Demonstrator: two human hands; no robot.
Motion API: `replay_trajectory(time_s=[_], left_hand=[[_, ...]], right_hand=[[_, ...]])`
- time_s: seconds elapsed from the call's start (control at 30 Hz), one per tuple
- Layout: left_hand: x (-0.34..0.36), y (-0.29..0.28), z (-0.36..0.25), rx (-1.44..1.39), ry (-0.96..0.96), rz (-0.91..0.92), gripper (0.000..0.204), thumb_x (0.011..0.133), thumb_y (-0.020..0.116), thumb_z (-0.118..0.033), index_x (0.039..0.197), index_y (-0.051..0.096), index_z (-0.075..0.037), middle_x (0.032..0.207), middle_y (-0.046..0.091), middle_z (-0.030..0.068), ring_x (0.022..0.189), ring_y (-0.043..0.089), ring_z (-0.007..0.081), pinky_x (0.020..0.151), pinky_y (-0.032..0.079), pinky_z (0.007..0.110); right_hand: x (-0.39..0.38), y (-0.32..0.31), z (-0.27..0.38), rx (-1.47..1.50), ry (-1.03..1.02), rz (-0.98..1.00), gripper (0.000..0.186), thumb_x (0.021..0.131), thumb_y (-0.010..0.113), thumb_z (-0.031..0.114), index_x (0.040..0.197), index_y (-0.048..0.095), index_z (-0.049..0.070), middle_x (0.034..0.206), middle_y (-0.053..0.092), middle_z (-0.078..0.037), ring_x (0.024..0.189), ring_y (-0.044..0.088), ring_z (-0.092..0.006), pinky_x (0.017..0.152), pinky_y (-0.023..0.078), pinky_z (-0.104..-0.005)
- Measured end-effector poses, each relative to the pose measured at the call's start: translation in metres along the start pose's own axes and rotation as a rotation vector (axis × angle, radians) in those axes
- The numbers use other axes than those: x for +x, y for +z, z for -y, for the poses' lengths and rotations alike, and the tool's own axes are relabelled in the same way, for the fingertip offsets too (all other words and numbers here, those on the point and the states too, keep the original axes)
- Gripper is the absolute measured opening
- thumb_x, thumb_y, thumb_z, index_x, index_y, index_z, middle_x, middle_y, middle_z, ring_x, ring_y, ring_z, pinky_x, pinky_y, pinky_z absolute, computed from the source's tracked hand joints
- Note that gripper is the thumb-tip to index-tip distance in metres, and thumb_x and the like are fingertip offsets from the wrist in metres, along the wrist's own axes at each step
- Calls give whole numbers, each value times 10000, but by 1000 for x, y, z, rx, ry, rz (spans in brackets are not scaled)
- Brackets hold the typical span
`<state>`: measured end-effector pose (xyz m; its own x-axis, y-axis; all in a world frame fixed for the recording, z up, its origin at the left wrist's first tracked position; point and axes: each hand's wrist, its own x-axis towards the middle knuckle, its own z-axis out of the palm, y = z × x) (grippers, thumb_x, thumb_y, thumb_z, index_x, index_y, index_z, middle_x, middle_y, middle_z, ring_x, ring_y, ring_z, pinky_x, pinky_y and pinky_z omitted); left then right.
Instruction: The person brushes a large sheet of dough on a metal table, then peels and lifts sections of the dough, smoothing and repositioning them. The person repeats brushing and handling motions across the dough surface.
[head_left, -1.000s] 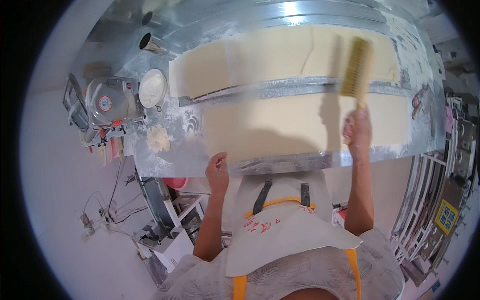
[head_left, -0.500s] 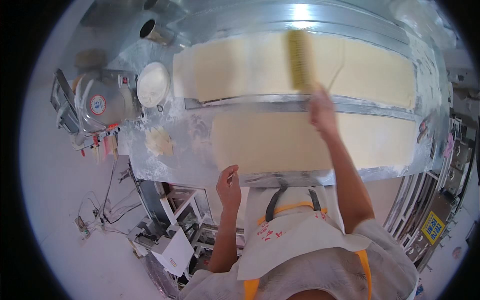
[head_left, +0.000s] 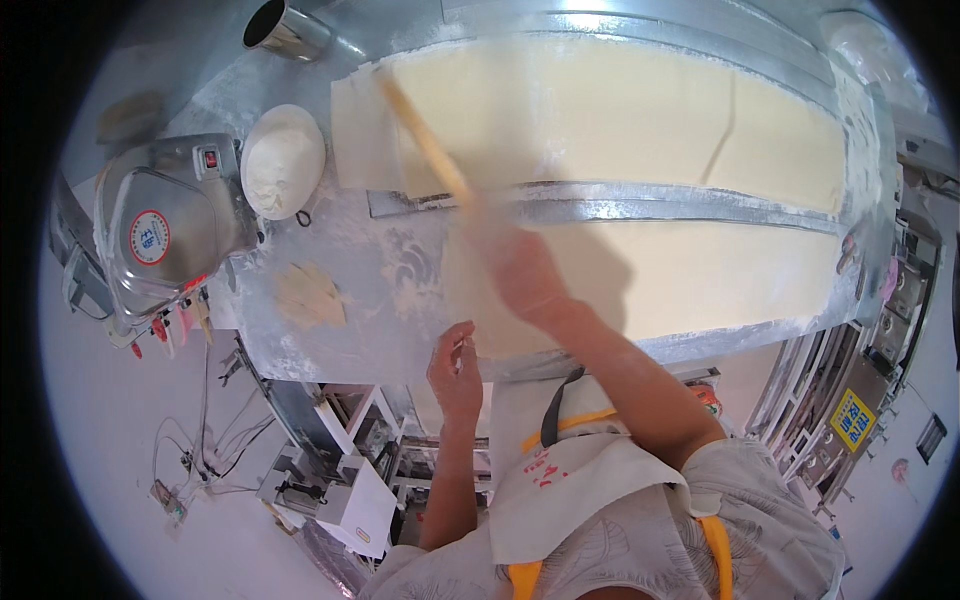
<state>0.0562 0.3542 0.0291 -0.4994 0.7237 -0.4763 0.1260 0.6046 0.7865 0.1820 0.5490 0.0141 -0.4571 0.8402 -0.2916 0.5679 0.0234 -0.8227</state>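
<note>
A long-handled wooden brush is blurred by motion, tilted over the left part of the far dough sheet. My right hand grips its handle above the left end of the near dough sheet. Low by the worktop's front edge, at that sheet's near left corner, my left hand has loosely bent fingers, slightly apart, with nothing visible in them. Dough scraps lie on the floured metal worktop left of it.
A metal machine stands at the left, beside a white dish of flour. A steel cylinder is at the back left. A metal strip runs between the sheets. Racks and a yellow sign are at the right.
My right hand and brush have swept leftward from the right part of the sheets, the hand dropping slightly. My left hand has shifted a little right and down in the picture.
</note>
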Motion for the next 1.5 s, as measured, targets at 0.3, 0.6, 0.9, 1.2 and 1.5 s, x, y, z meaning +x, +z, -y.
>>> replay_trajectory(time_s=[0.3,0.6,0.9,1.2,1.5], left_hand=[[14,-11,8,-46,-4,-7,221,1043,634,-12,1243,729,-6,1224,748,92,1104,696,172,976,550,313],[20,23,-21,7,89,58,231,1051,620,-29,1258,711,22,1222,741,109,1093,692,183,971,555,321],[12,91,-48,47,230,84,220,1046,618,-13,1235,728,-5,1255,742,112,1134,706,213,983,564,349],[21,310,-165,408,717,75,336,1039,612,-6,1373,645,-3,1384,686,198,1240,670,351,1064,532,413],[60,528,-208,1002,1095,127,755,1106,558,-380,1693,260,-9,1785,145,255,1644,134,482,1308,99,664]], right_hand=[[-24,-104,-17,185,361,-662,549,1178,443,392,1636,465,90,670,485,-11,534,439,-132,461,396,-327],[21,-8,5,145,-248,-242,608,1080,545,193,1658,379,102,1066,739,-238,973,716,-448,836,574,-547],[-145,-321,-176,648,428,-634,563,1127,551,377,1610,499,92,669,447,68,507,375,-42,434,325,-230],[-163,-346,-222,974,350,-183,542,1132,554,360,1639,489,178,805,504,79,631,436,-37,538,391,-230],[-280,-507,-317,956,507,-547,551,1151,526,356,1638,463,106,707,429,61,488,336,-23,418,288,-192]])
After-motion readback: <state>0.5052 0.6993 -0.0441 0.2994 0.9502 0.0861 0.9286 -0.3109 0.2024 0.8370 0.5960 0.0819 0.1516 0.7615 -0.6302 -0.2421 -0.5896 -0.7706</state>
